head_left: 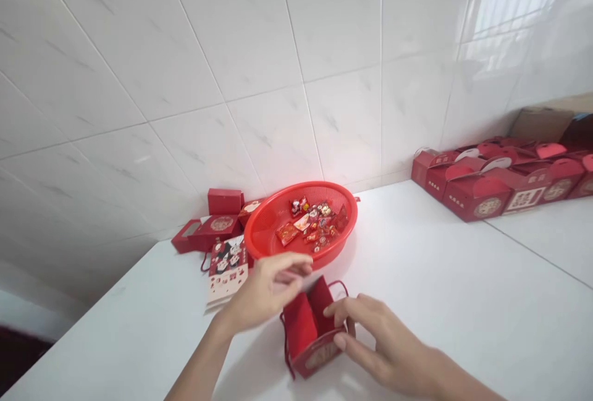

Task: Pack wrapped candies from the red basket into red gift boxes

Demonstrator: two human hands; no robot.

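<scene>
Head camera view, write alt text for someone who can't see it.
A right hand holds an open red box on a white table, the left hand at its far end; beyond sits a red basket of small packets, between red cartons.

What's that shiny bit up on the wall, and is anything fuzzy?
Head view: glare on the tiled wall, top right, looks like a window's reflection; the left hand is slightly blurry; a soft shadow lies on the white table beside the open red box.
</scene>
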